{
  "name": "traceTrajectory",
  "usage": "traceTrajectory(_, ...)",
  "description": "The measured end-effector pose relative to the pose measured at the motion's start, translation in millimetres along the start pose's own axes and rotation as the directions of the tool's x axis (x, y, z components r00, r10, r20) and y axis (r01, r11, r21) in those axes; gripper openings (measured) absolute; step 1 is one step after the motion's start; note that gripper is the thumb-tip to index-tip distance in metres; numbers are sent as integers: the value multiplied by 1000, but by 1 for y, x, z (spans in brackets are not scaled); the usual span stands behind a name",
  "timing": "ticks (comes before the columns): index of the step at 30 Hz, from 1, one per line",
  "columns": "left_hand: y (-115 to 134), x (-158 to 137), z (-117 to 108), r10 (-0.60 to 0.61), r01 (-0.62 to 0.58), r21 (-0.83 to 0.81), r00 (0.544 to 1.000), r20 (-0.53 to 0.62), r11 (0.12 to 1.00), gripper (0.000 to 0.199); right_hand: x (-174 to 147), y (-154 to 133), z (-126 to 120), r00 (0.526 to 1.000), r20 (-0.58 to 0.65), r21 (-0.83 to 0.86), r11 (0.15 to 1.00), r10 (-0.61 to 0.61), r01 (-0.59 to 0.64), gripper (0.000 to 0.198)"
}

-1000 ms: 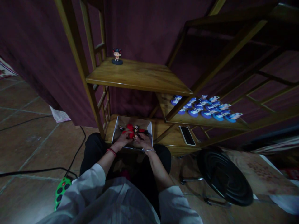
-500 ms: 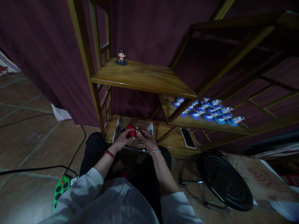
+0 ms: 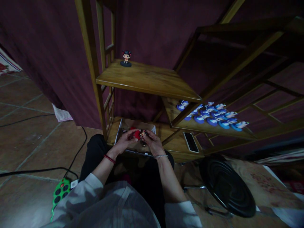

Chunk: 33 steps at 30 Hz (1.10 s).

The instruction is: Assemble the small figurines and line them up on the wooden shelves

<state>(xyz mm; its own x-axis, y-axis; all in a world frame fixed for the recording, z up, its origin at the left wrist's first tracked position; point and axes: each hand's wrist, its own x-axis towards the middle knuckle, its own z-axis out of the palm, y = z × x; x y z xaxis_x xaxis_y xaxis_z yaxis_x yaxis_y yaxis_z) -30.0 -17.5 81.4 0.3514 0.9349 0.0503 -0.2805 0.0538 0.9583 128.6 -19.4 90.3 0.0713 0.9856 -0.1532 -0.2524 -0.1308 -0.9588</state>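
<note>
Over an open shallow box (image 3: 153, 129) on the lowest shelf, both hands meet in front of me. My left hand (image 3: 124, 141) pinches a round red piece (image 3: 137, 135). Against its right side, my right hand (image 3: 154, 144) grips a small dark-haired figurine (image 3: 143, 134). The two pieces touch or nearly touch; whether they are joined I cannot tell. Inside the box lie another dark-haired figurine (image 3: 123, 130) and more red, partly covered by my fingers. A similar figurine (image 3: 126, 57) stands upright on a black base on the shelf above.
The wooden shelf unit (image 3: 147, 80) has a slanting upright on the right. Several blue-and-white figurines (image 3: 215, 115) stand on the right shelf. A phone (image 3: 190, 142) lies on the lowest board. A black round stool (image 3: 228, 186) and a green power strip (image 3: 61, 192) are nearby.
The red piece and the figurine have shifted slightly to the right between my hands, and the figurine is turned differently. My view has moved a little.
</note>
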Motion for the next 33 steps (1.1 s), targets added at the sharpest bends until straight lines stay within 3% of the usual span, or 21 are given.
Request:
traceTrajectory(8,10,-3,1,10,-10,71,1000,-4,997,51,-1,0,0,998,35,-64,996,-59,61,43)
traceTrajectory(20,17,-6,2,31,-31,21,999,15,999,51,-12,-12,8,984,62,-177,969,-166,175,33)
traceTrajectory(33,19,-7,3,8,-6,47,999,-43,999,55,-17,-19,13,959,104,-242,929,-263,280,28)
